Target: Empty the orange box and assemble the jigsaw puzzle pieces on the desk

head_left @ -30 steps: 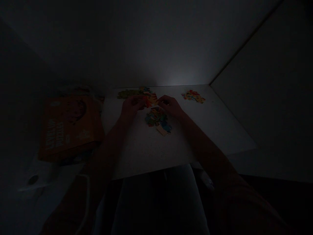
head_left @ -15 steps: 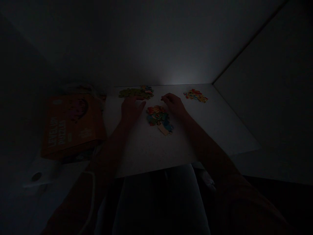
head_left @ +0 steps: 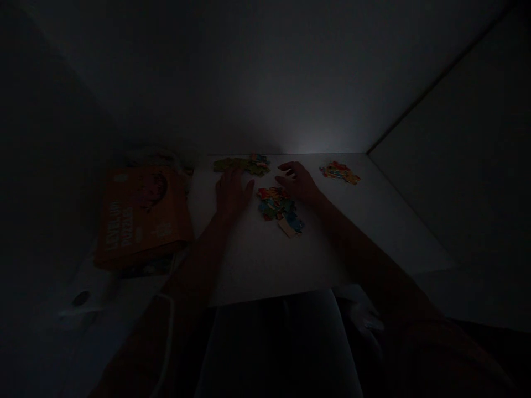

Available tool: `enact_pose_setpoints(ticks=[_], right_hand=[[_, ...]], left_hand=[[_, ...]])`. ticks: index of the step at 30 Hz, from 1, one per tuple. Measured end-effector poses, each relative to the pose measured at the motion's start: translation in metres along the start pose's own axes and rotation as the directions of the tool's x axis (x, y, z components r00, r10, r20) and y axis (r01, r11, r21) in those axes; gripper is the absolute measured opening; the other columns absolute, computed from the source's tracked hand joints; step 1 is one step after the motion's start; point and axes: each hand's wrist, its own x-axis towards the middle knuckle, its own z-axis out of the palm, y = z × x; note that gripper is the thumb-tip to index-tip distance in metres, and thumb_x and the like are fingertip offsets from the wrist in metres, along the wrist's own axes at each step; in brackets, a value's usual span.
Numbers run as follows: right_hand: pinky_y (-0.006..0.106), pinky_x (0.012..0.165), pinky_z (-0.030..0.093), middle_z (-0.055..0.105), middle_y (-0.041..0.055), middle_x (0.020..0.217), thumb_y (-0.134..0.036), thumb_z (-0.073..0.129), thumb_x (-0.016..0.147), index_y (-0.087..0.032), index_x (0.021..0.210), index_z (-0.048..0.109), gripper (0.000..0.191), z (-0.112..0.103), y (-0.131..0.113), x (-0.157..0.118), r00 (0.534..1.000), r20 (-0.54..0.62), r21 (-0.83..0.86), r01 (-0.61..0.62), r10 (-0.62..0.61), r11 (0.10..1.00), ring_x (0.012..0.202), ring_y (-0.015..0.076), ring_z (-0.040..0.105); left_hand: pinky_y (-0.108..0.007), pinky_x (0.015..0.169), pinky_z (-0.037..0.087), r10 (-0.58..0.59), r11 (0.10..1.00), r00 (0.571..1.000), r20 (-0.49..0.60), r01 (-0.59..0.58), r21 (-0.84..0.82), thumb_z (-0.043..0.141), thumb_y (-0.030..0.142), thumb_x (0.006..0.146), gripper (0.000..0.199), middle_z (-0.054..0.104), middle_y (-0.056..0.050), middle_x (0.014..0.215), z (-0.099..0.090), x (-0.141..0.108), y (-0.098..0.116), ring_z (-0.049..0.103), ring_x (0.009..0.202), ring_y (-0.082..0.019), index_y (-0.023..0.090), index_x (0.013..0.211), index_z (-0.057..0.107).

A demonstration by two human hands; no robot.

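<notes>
Left hand and right hand have spread, seemingly empty, beside jigsaw pieces.

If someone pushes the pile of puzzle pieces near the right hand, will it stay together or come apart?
The pile of jigsaw pieces probably slides apart: the pieces seem loose on the smooth white surface. Each looks thin, light and stiff, likely cardboard, though the dim light hides detail.

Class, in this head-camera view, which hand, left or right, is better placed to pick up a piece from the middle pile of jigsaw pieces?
Probably the right: the right hand sits just above the middle pile of jigsaw pieces, with its fingers almost over it. The left hand lies beside the pile, closer to the greenish cluster of pieces.
</notes>
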Motion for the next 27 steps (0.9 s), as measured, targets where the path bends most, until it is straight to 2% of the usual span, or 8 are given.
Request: enact_pose_setpoints(ticks=[4,7,11,16,19,22,25,27], right_hand=[[0.066,0.131,0.055,0.068,0.0234,0.17,-0.055,0.094,0.091,-0.023,0.167,0.071,0.085,0.02,-0.011,0.043,0.982,0.167,-0.165,0.117,-0.089,0.979,0.155,0.0456,0.066],[0.062,0.138,0.049,0.058,0.0302,0.181,-0.055,0.094,0.094,-0.012,0.174,0.065,0.095,0.035,-0.026,0.069,0.964,0.259,-0.329,0.145,-0.059,0.933,0.166,0.0484,0.059],[0.055,0.122,0.06,0.076,0.0261,0.161,-0.055,0.074,0.111,-0.015,0.17,0.07,0.071,0.04,-0.046,0.08,0.945,0.327,-0.493,0.183,-0.014,0.85,0.143,0.0445,0.075],[0.05,0.097,0.062,0.086,0.0234,0.141,-0.046,0.063,0.118,-0.019,0.146,0.083,0.043,0.029,-0.044,0.076,0.968,0.248,-0.58,0.172,-0.029,0.796,0.119,0.0413,0.082],[0.047,0.092,0.06,0.087,0.0224,0.14,-0.036,0.077,0.108,-0.022,0.131,0.086,0.028,0.02,-0.032,0.075,0.981,0.193,-0.539,0.132,-0.031,0.832,0.115,0.0399,0.082],[0.046,0.091,0.06,0.089,0.0201,0.123,-0.041,0.074,0.109,-0.023,0.115,0.084,0.022,0.01,-0.022,0.072,0.999,0.044,-0.416,0.021,-0.003,0.909,0.106,0.0373,0.082],[0.044,0.082,0.062,0.086,0.0123,0.099,-0.069,0.076,0.105,-0.025,0.107,0.08,0.044,-0.002,-0.023,0.058,0.995,-0.076,-0.056,-0.076,0.072,0.995,0.091,0.0321,0.079],[0.041,0.075,0.062,0.084,0.0082,0.096,-0.084,0.08,0.095,-0.026,0.107,0.08,0.06,-0.007,-0.03,0.039,0.992,-0.048,0.227,-0.106,0.12,0.968,0.086,0.0282,0.077]], left_hand=[[-0.064,0.145,0.041,-0.045,0.998,0.998,-0.054,0.042,-0.045,0.062,0.047,0.114,0.072,0.052,-0.027,0.186,0.004,0.003,-0.002,0.047,0.176,-0.043,0.009,0.175,0.055],[-0.061,0.143,0.044,-0.05,0.997,0.994,-0.1,0.043,-0.068,0.067,0.049,0.112,0.072,0.059,-0.029,0.178,0.008,0.004,-0.005,0.054,0.169,-0.044,0.008,0.17,0.057],[-0.059,0.139,0.048,-0.05,0.995,0.99,-0.133,0.038,-0.092,0.069,0.049,0.113,0.062,0.067,-0.026,0.168,0.011,0.004,-0.005,0.06,0.16,-0.042,0.012,0.162,0.063],[-0.059,0.135,0.05,-0.059,0.986,0.984,-0.165,0.032,-0.161,0.069,0.05,0.113,0.055,0.069,-0.027,0.163,0.014,0.004,-0.005,0.062,0.155,-0.043,0.013,0.155,0.067],[-0.062,0.134,0.049,-0.06,0.983,0.984,-0.17,0.028,-0.181,0.07,0.05,0.112,0.058,0.069,-0.029,0.162,0.015,0.004,-0.005,0.062,0.154,-0.045,0.011,0.154,0.068],[-0.06,0.133,0.049,-0.053,0.981,0.982,-0.181,0.017,-0.195,0.072,0.049,0.111,0.056,0.071,-0.027,0.158,0.015,0.005,-0.005,0.064,0.152,-0.044,0.012,0.153,0.07],[-0.06,0.135,0.048,-0.037,0.973,0.974,-0.223,-0.015,-0.228,0.074,0.048,0.11,0.053,0.073,-0.024,0.157,0.012,0.005,-0.003,0.063,0.153,-0.042,0.016,0.152,0.072],[-0.059,0.133,0.05,0.024,0.955,0.974,-0.224,-0.089,-0.283,0.076,0.049,0.109,0.051,0.078,-0.021,0.151,0.01,0.004,0.0,0.066,0.148,-0.04,0.019,0.15,0.074]])
